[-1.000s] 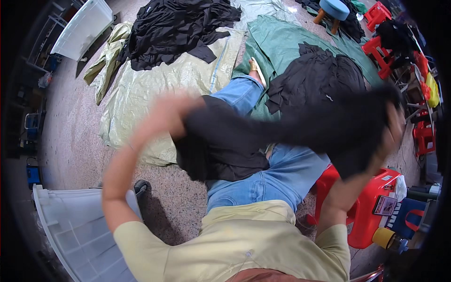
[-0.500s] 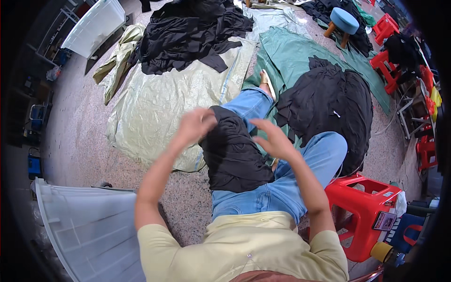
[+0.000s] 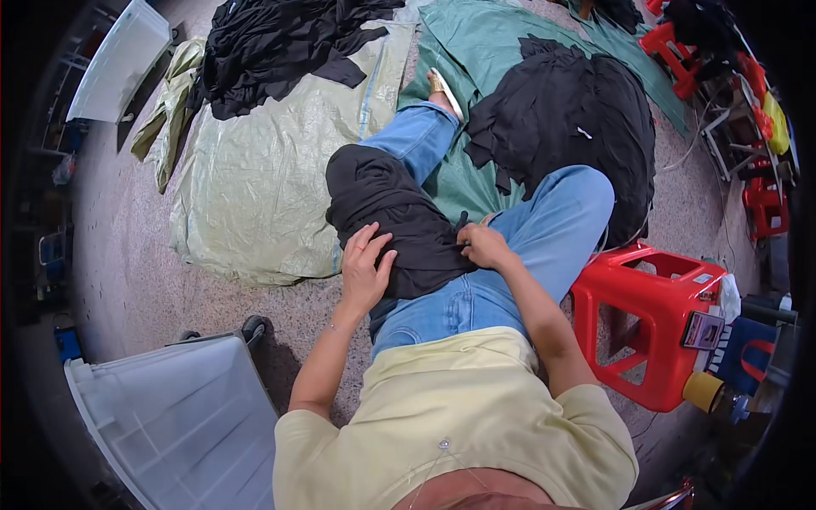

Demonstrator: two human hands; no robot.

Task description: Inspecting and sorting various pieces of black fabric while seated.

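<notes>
A bundle of black cloth [image 3: 399, 217] lies over my left thigh and lap, creased along its length. My left hand [image 3: 365, 270] rests on its near left side with the fingers spread, holding nothing. At the right edge of the bundle, the fingers of my right hand [image 3: 486, 246] are closed on a bit of the black cloth. A small dark tip sticks up beside those fingers; the rest of what they grip is hidden.
Large black cloth heaps lie ahead on a pale sheet [image 3: 255, 183] and a green sheet [image 3: 455, 42]. A red plastic stool [image 3: 633, 314] stands at my right, with a yellow-and-dark roll-shaped thing [image 3: 704, 392] beside it. A wheeled translucent bin [image 3: 183, 416] is at my left.
Both hands came down from above the cloth: the left onto its near left side, the right to its right edge, where its fingers closed. The view has tilted and shifted.
</notes>
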